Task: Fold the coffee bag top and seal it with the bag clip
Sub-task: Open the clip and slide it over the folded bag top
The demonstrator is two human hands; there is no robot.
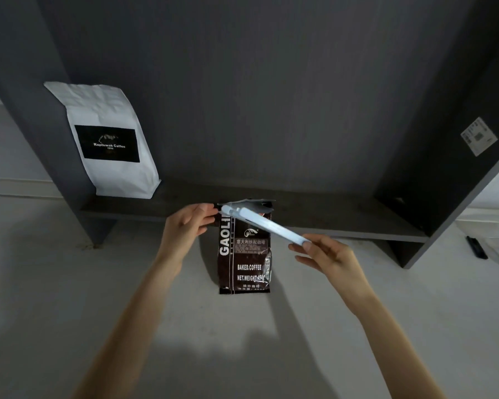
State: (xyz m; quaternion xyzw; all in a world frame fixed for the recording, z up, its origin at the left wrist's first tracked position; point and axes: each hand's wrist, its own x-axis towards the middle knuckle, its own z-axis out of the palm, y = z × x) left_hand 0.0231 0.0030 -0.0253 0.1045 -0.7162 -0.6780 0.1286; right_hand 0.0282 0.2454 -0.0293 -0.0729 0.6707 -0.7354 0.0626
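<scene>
- Where the pale, matte floor meets a dark grey shelf unit, a glossy brown coffee bag printed with white lettering stands against the low shelf's front edge, its crinkled foil top open and ragged.
- Pinching the bag's upper left corner, the left hand is closed on the film, thumb and fingers together.
- A long, slim bag clip of pale blue plastic, rod-shaped, slants across the bag's top, one end at the upper left corner.
- Fingertips of the right hand grip the clip's lower right end.
- On the shelf to the left leans a white paper pouch, creased, with a black rectangular label.
</scene>
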